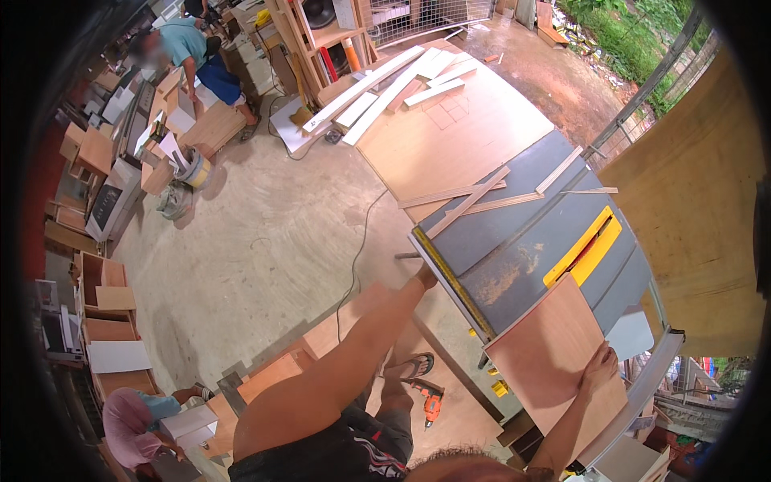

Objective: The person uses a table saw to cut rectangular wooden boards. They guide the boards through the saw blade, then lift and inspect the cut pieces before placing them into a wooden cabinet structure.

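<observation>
My left arm reaches out to the front edge of a table saw (514, 261) with a grey top. At its end, my left hand (428, 275) is partly hidden beneath the yellow-marked front rail (454, 281), so its fingers do not show. A reddish-brown plywood panel (546, 345) lies on the saw's near right part. Its far corner reaches the yellow insert (585, 247) around the blade slot. My right hand (600, 365) is on the panel's right side, fingers bent at the edge beside the metal fence (642, 394).
Thin wood strips (474, 201) lie across the saw top. White boards (393, 92) rest on the plywood sheet (466, 128) beyond it. An orange drill (432, 402) lies by my feet. A cable (361, 249) crosses the floor. Two people (189, 48) work at the left.
</observation>
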The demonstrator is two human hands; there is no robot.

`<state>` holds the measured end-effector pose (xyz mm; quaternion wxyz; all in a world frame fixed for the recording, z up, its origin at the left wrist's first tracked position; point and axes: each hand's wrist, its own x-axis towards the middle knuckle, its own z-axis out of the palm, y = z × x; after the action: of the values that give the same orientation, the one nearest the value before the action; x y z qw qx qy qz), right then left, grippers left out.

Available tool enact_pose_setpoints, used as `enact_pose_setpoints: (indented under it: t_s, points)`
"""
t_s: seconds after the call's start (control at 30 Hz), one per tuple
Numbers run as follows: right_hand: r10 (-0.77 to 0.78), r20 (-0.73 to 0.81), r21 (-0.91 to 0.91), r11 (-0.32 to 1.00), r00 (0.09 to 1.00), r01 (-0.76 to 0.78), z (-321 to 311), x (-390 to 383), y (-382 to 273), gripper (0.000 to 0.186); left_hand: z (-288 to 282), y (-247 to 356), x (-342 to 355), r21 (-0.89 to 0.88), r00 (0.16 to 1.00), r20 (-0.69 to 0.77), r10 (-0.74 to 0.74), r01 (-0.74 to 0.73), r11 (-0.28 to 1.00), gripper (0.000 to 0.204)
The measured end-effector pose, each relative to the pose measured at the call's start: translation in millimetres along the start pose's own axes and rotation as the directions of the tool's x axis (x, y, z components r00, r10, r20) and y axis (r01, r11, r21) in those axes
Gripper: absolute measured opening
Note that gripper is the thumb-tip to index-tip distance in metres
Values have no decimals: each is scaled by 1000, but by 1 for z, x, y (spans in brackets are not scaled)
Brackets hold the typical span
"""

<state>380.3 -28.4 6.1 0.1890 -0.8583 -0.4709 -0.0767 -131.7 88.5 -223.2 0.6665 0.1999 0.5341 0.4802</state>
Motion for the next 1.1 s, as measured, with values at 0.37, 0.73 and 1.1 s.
enact_pose_setpoints:
  t_s: [0.37, 0.73, 1.1]
  points:
    - [40, 7, -1, 999, 999, -40, -7, -3, 4, 58, 37, -17, -5, -85, 999, -1, -38, 38, 996, 35]
    - [-57, -67, -23, 998, 996, 56, 3, 3, 13, 37, 23, -21, 7, -48, 994, 86, -67, 72, 996, 32]
    - [37, -139, 50, 998, 990, -31, 2, 3, -8, 46, -14, -4, -23, 178, 979, 65, -195, 181, 967, 21]
